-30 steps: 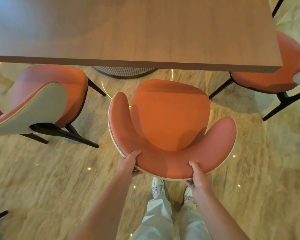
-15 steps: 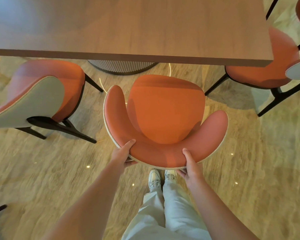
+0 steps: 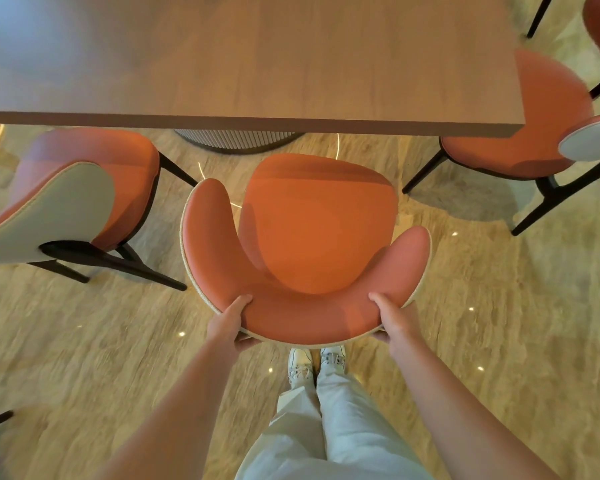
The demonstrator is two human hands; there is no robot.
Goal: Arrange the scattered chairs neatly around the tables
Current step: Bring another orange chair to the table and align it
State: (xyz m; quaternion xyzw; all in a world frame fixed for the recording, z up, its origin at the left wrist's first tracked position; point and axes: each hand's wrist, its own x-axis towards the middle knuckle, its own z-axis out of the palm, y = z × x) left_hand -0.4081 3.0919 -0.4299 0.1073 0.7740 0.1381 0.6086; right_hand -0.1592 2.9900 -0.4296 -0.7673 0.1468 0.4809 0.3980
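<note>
An orange chair [image 3: 312, 230] with a curved backrest stands right in front of me, its seat facing the wooden table [image 3: 257, 64]. My left hand [image 3: 229, 323] grips the backrest's left part, thumb on the orange inside, fingers under the pale rim. My right hand [image 3: 392, 320] grips the backrest's right part the same way. The seat's front edge lies just short of the table's near edge. Its legs are hidden beneath the seat.
A second orange chair [image 3: 84, 188] stands at the left, turned sideways, dark legs splayed. A third orange chair [image 3: 520, 133] sits at the table's right corner. The table's ribbed round base [image 3: 236, 142] is under the top. The floor is beige marble.
The chair has slid forward toward the table with both hands on its backrest. My feet have stepped closer together behind it.
</note>
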